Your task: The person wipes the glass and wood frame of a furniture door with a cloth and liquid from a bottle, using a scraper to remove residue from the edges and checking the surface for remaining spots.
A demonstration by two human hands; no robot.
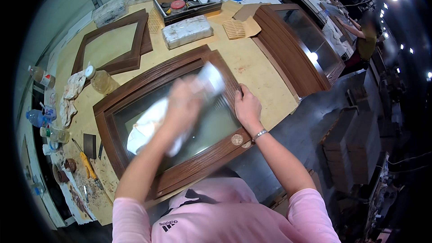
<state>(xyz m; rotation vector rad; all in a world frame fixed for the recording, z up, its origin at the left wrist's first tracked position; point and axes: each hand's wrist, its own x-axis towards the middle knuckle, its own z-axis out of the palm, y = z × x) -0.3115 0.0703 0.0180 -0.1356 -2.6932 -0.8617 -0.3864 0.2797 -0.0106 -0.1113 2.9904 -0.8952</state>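
Observation:
A brown wooden cabinet door (211, 151) with a glass pane lies on the table in front of me. My left hand (182, 103), smeared by motion, is over the glass, closed on a white cloth (146, 128). Part of the cloth trails below the hand onto the pane, and a blurred white part shows beyond the fingers near the door's far right corner. My right hand (248, 107) grips the door's right edge, thumb on top; its other fingers are partly hidden. A round pale mark (236, 139) shows on the near rail.
Stacked glazed doors (288, 49) stand at the right, and a bare frame (78, 56) lies far left. Behind are a wrapped block (187, 31) and a tool box (171, 17). Bottles (101, 81) and a yellow-handled tool (88, 165) line the left. Another person (366, 40) works far right.

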